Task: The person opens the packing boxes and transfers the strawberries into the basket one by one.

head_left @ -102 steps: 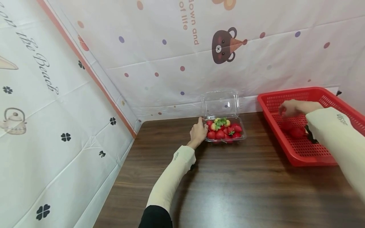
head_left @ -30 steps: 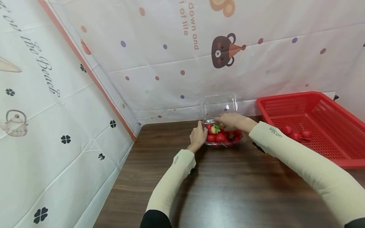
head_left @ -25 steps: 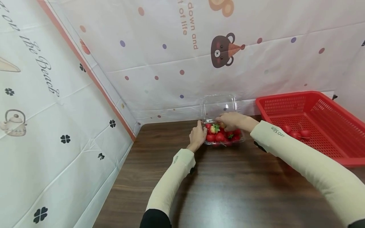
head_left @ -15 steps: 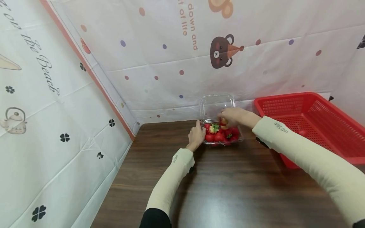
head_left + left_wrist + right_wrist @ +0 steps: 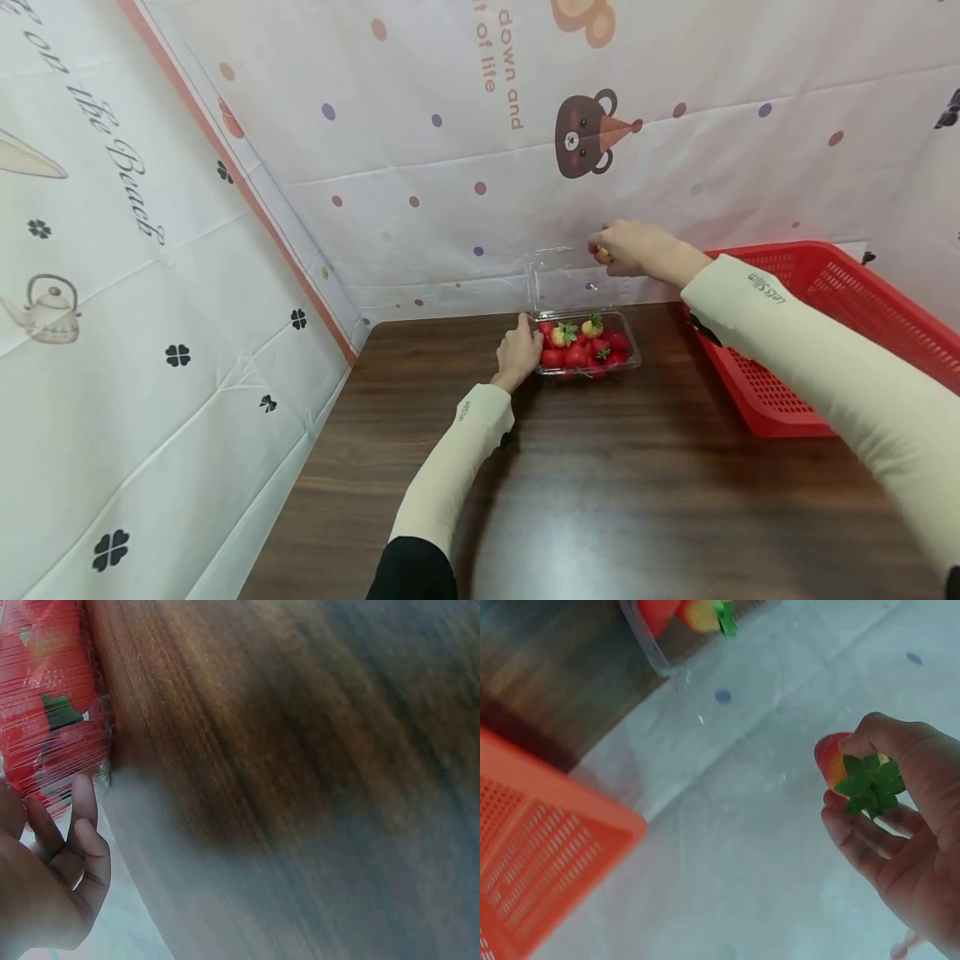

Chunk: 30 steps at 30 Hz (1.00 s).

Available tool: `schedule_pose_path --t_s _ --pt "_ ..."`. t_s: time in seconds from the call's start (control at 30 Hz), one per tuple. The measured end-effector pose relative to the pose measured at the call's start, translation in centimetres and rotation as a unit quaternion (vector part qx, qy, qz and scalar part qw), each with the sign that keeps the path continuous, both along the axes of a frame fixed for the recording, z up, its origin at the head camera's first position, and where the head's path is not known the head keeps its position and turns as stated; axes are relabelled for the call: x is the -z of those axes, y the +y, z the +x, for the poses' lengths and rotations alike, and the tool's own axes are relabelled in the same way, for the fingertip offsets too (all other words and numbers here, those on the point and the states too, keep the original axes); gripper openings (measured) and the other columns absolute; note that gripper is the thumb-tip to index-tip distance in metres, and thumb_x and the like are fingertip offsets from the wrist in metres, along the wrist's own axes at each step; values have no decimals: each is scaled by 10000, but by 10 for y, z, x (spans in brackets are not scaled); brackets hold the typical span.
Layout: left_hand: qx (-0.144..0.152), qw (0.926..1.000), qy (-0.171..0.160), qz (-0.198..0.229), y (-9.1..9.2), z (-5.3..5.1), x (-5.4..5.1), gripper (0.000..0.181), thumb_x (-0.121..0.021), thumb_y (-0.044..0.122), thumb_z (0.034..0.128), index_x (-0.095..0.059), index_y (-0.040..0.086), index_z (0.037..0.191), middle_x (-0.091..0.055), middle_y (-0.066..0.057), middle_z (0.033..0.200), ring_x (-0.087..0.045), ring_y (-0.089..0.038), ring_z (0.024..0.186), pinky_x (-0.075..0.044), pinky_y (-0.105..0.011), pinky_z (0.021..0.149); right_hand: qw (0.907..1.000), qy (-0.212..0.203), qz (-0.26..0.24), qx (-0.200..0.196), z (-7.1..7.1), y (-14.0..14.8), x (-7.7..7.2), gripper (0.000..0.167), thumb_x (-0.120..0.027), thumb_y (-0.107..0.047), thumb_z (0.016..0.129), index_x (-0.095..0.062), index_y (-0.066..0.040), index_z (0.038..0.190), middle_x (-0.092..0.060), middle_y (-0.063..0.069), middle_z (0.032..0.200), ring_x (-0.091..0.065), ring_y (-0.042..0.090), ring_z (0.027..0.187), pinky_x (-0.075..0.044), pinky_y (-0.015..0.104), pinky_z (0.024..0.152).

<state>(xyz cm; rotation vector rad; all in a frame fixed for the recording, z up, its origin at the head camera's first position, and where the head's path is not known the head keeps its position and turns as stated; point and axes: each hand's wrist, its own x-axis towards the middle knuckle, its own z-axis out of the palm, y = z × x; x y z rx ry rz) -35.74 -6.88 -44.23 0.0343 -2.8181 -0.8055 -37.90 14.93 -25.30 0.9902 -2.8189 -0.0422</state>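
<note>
In the head view my right hand [image 5: 637,248] is raised above the box, in front of its upright lid. Thumb and fingers pinch a red-and-yellow strawberry [image 5: 832,761], its green leaf cap facing the palm in the right wrist view. On the table, a clear plastic hinged box [image 5: 636,354] contains several red strawberries [image 5: 577,357]; two with pale yellow tops and green leaves lie towards the back. My left hand [image 5: 517,354] grips the box's left edge, index finger along the rim. In the left wrist view, its other fingers [image 5: 84,802] curl loosely beside the box.
A red perforated basket [image 5: 772,412] stands right of the box, partly behind my right sleeve, which covers the spot where red fruits lay. The brown wooden table [image 5: 600,483] extends towards me. A printed white sheet [image 5: 420,117] hangs close behind the box.
My right hand went from the basket to the box, then rose up and right with the strawberry. A leafy strawberry it covered now shows. My left hand stayed on the box's edge.
</note>
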Motion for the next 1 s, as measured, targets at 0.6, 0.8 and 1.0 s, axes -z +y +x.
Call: schedule_pose_path --t_s 0.6,0.8,1.0 --pt "64 9999 110 46 -16 1 8 246 -546 206 1003 -546 140 1240 -753 -196 1053 -729 -397 949 -553 -528 780 9902 -617 56 1255 -7 80 -48 376 -761 -34 830 -643 123 1152 -605 350 1093 -595 441 955 -530 557 851" --pt "31 10000 8 72 -15 -1 5 252 -538 238 1019 -551 176 1263 -757 -163 1084 -731 -375 970 -549 -520 805 9840 -853 -66 1562 -7 110 -47 381 -747 -16 842 -626 142 1166 -572 353 1095 -569 450 961 -527 554 828" --pt "34 9998 26 184 -13 0 3 270 -538 245 1016 -564 167 1273 -755 -153 1085 -730 -365 974 -551 -516 816 9851 -729 -14 1559 -13 134 -45 389 -710 -13 851 -598 155 1184 -601 374 1104 -583 474 971 -509 596 851"
